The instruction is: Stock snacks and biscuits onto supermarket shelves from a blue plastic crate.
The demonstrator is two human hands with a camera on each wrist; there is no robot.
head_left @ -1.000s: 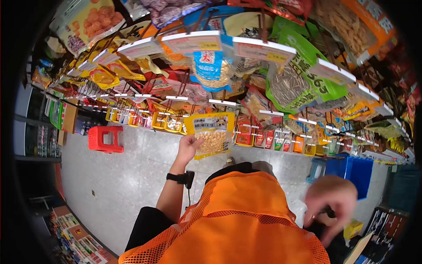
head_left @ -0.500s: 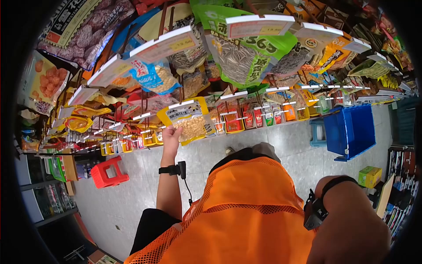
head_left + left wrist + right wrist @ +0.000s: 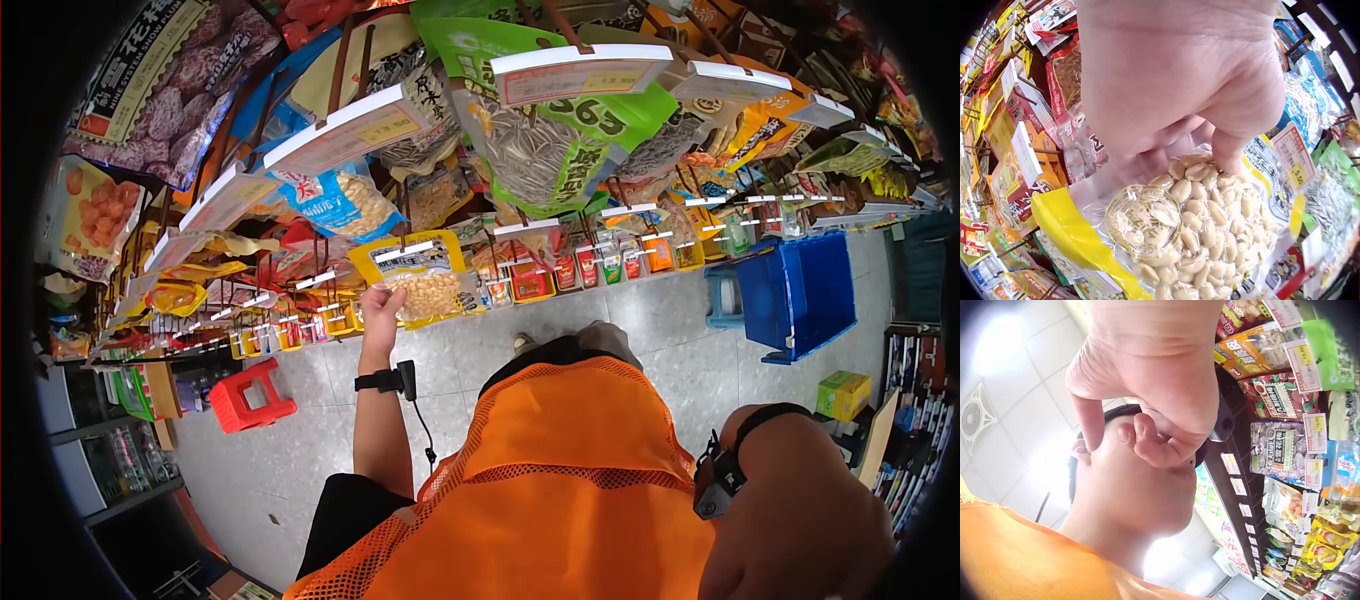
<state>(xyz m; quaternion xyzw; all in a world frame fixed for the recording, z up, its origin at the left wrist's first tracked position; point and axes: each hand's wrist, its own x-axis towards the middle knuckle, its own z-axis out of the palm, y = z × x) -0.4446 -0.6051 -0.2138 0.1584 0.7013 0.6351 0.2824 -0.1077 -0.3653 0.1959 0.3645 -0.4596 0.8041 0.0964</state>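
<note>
In the head view my left hand (image 3: 380,305) grips the left edge of a yellow-bordered bag of peanuts (image 3: 430,292), which hangs beneath a white price-tag holder (image 3: 407,249) at the rack. Seen from the left wrist, pale nuts fill the clear window of the bag (image 3: 1210,231); the thumb presses its front and the other fingers are partly hidden behind. My right hand (image 3: 810,520) is raised close to the head camera. From the right wrist, that hand (image 3: 1147,381) is beside the person's cheek and ear, fingers loosely curled, thumb extended, nothing held.
A green bag of sunflower seeds (image 3: 545,130) and a blue-and-white snack bag (image 3: 340,200) hang near the peanuts. On the floor stand a red stool (image 3: 252,397), a blue crate (image 3: 805,300) and a yellow-green box (image 3: 843,395). Long hooks stick out from the rack.
My left hand has carried the peanut bag forward and left to the rack, under a price tag. My right hand has come up from the right side towards the face. The view has turned right.
</note>
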